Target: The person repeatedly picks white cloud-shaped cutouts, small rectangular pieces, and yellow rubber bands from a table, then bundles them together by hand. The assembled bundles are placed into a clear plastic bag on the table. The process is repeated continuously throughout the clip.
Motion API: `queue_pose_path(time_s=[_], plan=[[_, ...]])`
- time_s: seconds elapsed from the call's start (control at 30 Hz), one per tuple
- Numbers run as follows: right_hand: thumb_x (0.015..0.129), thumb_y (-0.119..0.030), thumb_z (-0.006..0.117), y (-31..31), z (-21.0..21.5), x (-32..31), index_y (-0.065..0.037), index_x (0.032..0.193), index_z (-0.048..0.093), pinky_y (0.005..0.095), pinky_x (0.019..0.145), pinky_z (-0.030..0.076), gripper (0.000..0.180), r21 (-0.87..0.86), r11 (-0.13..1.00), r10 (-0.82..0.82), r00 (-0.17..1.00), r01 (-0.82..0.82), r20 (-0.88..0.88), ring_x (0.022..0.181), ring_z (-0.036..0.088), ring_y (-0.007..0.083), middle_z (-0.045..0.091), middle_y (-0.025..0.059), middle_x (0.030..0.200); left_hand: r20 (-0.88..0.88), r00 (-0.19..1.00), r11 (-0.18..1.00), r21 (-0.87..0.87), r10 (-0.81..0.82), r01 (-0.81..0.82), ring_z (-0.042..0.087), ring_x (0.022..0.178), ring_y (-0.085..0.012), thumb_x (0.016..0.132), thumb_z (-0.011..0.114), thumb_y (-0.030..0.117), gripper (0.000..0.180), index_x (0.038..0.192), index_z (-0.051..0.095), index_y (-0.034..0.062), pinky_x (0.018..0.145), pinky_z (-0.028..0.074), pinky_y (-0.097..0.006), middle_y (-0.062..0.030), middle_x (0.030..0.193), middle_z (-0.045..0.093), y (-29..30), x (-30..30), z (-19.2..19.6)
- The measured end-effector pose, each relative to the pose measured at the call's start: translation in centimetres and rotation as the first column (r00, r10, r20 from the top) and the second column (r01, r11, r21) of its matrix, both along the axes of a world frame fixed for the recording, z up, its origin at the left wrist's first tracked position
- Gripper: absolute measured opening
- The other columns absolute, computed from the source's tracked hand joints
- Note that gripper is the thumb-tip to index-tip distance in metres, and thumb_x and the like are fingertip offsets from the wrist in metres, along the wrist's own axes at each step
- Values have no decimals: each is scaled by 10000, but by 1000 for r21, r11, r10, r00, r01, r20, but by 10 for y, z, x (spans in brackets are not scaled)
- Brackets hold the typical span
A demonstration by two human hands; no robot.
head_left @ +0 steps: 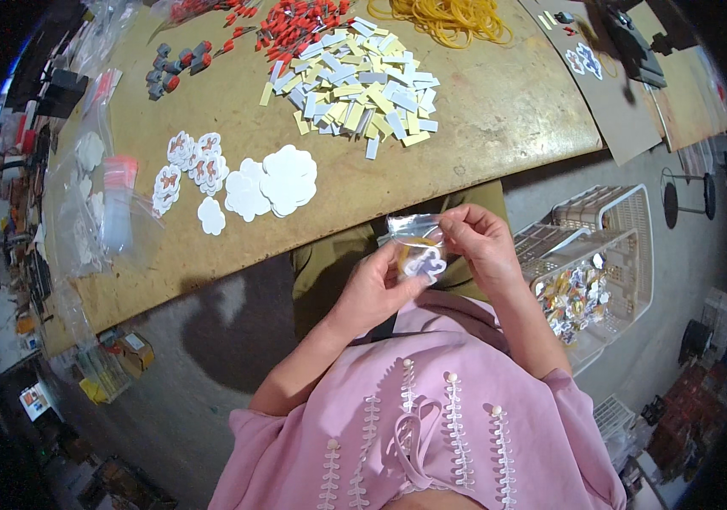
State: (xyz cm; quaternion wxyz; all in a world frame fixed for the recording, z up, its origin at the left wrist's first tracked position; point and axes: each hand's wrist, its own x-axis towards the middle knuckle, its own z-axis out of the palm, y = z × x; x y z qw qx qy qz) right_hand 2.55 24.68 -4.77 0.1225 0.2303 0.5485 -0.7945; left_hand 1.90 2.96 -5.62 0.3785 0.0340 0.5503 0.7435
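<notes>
At the far left, clear plastic bags (113,217) lie along the side of the table (138,293), whose worn front edge slants from lower left up to upper right. A strip of bare tabletop runs between that edge and the white scalloped cards (288,180), giving the left forearm room on its outer side, where the grey floor (219,327) shows below. In the middle, just off the edge and above the lap, the left hand (372,287) grasps a small clear bag (417,243) by its lower left, thumb across the front. The bag, with a white shape and something yellow inside, sits between both sets of fingers. The right hand (484,246) pinches its upper right corner between thumb and forefinger. Farther right, beside the right forearm, a white crate (635,259) holds small packets (571,302).
</notes>
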Motion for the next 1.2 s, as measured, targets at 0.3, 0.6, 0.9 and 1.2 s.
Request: queue_pose_path(time_s=[0.3,0.6,0.9,1.2], plan=[[1121,-395,590,-5,11,12,-36,1320,683,308,909,582,420,-441,897,116,979,-31,168,1016,715,157,740,30,1176,-882,470,962,-158,-35,-224,705,1241,-334,868,579,-180,530,1321,716,59,1077,559,-394,-186,1355,703,-8,-22,19],[1016,-43,721,-13,14,19,31,1410,597,339,1008,593,420,-426,885,218,976,-188,23,1090,730,163,735,92,1254,-205,953,973,-19,223,-231,658,1216,-176,1016,540,-82,353,1356,626,-38,1097,512,-353,-124,1317,697,-16,-16,16],[998,47,564,-3,2,17,36,1388,608,373,988,616,393,-582,801,250,962,-140,114,1121,736,218,719,123,1292,-117,958,962,-53,261,-268,672,994,-94,1045,645,-9,213,1259,654,-13,893,545,-247,-53,1119,717,-11,-15,7],[1018,-55,641,-11,30,14,8,1407,616,365,968,616,395,-420,899,208,965,-125,158,1096,727,216,708,119,1300,-148,954,964,-22,260,-266,698,992,-111,1060,631,-2,195,1248,680,-6,898,567,-275,-58,1104,742,-14,-6,7]])
